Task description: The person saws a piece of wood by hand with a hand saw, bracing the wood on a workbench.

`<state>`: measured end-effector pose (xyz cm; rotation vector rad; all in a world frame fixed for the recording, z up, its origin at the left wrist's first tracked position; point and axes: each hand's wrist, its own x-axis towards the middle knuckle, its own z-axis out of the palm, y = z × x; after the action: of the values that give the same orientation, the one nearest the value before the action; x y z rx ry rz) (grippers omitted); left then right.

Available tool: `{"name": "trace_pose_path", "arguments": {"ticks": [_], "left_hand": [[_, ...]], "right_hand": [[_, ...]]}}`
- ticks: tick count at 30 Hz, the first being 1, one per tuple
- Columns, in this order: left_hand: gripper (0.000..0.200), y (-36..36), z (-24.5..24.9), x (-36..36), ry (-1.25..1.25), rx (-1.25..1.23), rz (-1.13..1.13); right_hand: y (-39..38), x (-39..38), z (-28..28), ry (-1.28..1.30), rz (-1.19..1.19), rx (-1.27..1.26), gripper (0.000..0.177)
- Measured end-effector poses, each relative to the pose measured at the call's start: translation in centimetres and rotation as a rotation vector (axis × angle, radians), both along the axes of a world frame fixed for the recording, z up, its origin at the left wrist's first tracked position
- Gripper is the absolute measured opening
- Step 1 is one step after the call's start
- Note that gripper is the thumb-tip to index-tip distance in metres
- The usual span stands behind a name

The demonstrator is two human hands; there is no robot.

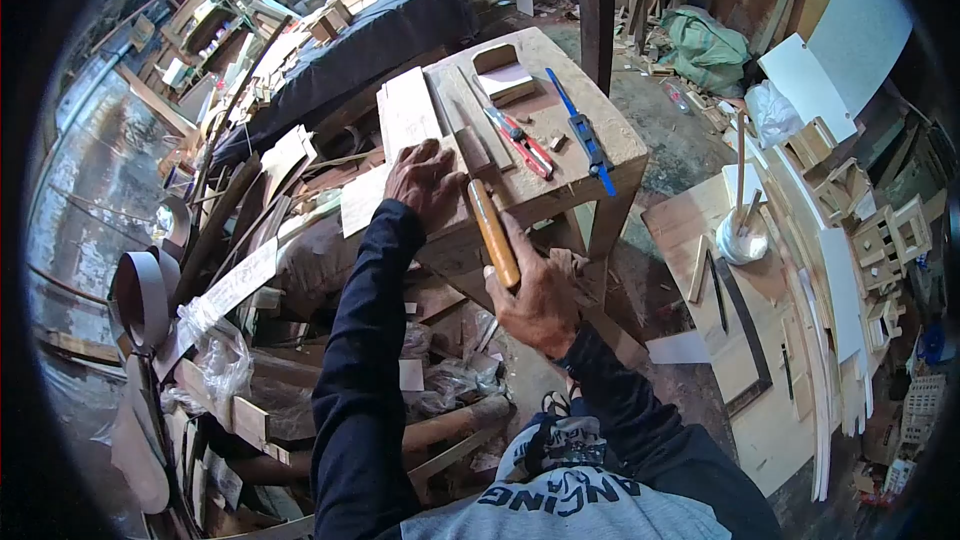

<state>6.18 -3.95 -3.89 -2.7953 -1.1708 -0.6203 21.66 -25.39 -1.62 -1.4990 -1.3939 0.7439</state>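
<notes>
Grey shirt (610, 495) w/ dark lettering is seen nearest the cam, flanked by 2 dark sleeves: L sleeve (365, 360) & R sleeve (625, 390). Both are stretched fwd twd a wooden workbench (622, 145).

R hand (540, 305) is clamped on the handle of a wooden-handled tool (495, 235), w/ thumb & fingers closed round its near end. Tool is held at a slant by the bench's near edge, far end pointed up-L, just beside L hand (425, 180); its blade can't be made out. L hand is laid palm down over the near end of a pale board (410, 110); whether anything's gripped under the palm can't be told.

Board is set lengthwise along the bench's L side. R of it, narrow wood strips are laid, then a red-handled tool (530, 152), & a blue-&-black tool (587, 137) is placed near the R edge. A small wood block (503, 78) is placed at the bench's far side.

Behind, a table is draped w/ dark cloth (400, 25) & topped w/ wood pcs. At R, a white tub (743, 240) w/ a stick upright in it is stood on a plywood sheet (735, 375); a green sack (705, 45) is left farther back. At L, clear plastic (225, 355) is heaped among offcuts.
</notes>
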Motion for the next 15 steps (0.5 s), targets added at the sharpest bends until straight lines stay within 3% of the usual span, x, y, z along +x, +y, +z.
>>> {"name": "trace_pose_path", "arguments": {"ticks": [6,12,15], "left_hand": [[0.051,-1.0,1.6,0.7,-0.003,-0.115,0.032],[0.051,-0.5,1.4,0.2,-0.024,-0.111,0.000],[0.054,-0.1,0.9,0.0,-0.005,-0.083,0.001]], "right_hand": [[0.3,0.6,-0.1,-0.054,0.036,0.033,0.069],[0.2,1.2,0.1,0.157,-0.012,0.095,0.057],[0.7,1.0,-1.0,0.142,-0.030,0.193,0.053]]}}
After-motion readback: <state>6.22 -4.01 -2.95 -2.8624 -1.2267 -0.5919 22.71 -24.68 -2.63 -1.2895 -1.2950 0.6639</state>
